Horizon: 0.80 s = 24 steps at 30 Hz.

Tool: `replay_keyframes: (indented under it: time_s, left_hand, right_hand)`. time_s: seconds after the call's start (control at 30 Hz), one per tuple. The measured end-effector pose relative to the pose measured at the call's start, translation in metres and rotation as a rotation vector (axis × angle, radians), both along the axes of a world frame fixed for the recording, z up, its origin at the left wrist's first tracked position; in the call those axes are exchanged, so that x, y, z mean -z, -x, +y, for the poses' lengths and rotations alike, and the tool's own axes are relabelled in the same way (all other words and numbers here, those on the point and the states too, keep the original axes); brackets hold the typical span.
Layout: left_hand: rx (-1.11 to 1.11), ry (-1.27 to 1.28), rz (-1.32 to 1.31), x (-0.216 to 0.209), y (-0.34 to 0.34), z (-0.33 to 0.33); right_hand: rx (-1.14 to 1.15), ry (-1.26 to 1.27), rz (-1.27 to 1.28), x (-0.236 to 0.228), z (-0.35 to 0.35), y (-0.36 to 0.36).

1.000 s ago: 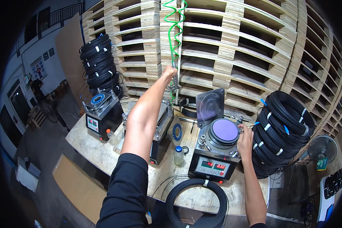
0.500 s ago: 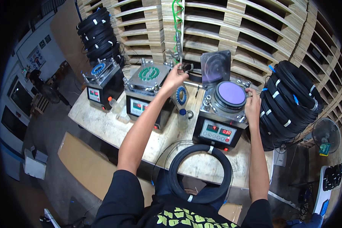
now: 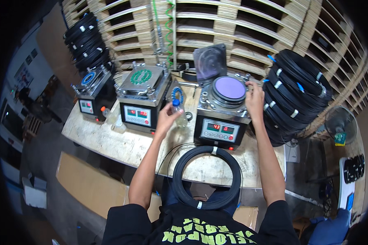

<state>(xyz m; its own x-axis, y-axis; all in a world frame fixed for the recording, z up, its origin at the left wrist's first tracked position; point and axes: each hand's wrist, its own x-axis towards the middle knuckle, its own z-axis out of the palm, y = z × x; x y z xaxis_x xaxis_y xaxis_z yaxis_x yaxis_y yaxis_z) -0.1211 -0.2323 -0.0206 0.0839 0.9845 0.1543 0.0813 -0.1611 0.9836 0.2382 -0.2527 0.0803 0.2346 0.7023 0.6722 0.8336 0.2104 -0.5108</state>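
Observation:
My left hand (image 3: 166, 119) is closed around the upper part of a small clear plastic bottle (image 3: 181, 121) with a blue cap, standing between two machines. At the back right corner of the right-hand polishing machine (image 3: 217, 132), my right hand (image 3: 255, 101) has its fingers curled together; what they hold, if anything, is hidden. A round purple pad (image 3: 230, 87) tops that machine's metal disc, and its clear square lid (image 3: 210, 63) is raised behind. Across my lap and the table edge lies a coil of black cable (image 3: 179, 173) with white ties.
Two similar machines stand left, one carrying a green ring fixture (image 3: 141, 76), the other a blue ring (image 3: 88, 78). An orange-capped bottle (image 3: 106, 113) sits between them. Stacked black cable coils (image 3: 294, 98) rise at right, more (image 3: 85, 43) at far left. Wooden pallets (image 3: 233, 30) back the table.
My left hand has let go of the hanging air gun and come down to the blue-capped bottle. My right hand stays at the machine's corner. The view has shifted, and the machine's display has changed.

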Motion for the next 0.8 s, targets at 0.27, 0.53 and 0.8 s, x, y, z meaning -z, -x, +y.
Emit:
replay_keyframes:
  time_s: [0.27,0.53,0.8]
  left_hand:
    - [0.33,-0.114,-0.191,-0.178,-0.032,-0.044]
    - [0.57,-0.181,-0.279,-0.193,-0.12,-0.044]
    - [-0.298,-0.268,-0.243,-0.131,-0.119,0.033]
  right_hand:
    - [-0.385,-0.074,0.203,-0.054,-0.067,0.058]
    - [-0.646,0.161,0.379,-0.086,-0.095,0.058]
    - [-0.336,0.446,-0.301,-0.11,-0.04,-0.024]
